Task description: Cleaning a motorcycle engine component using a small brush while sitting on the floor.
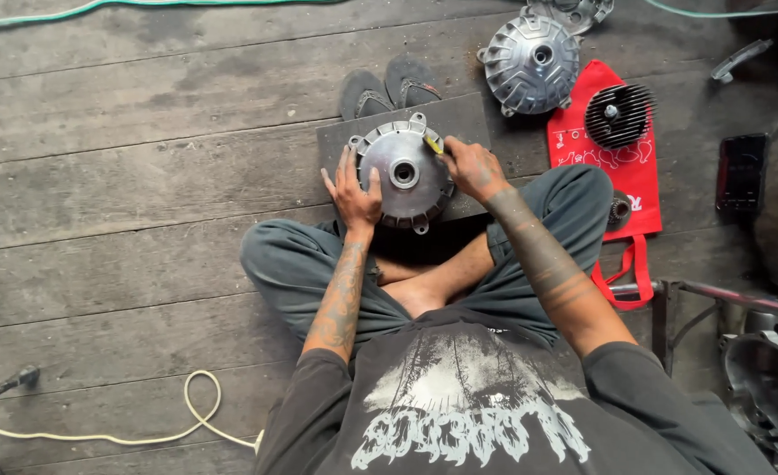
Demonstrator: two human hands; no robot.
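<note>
I sit cross-legged on a wooden floor with a round silver metal hub lying on a dark grey mat in front of my legs. My left hand rests flat on the hub's left edge, steadying it. My right hand is closed around a small yellow-handled tool whose tip touches the hub's upper right rim.
A second silver hub lies beyond the mat, with a pair of dark sandals to its left. A red bag on the right carries a black finned part. A phone, metal parts and a frame crowd the right edge. A cream cord lies lower left.
</note>
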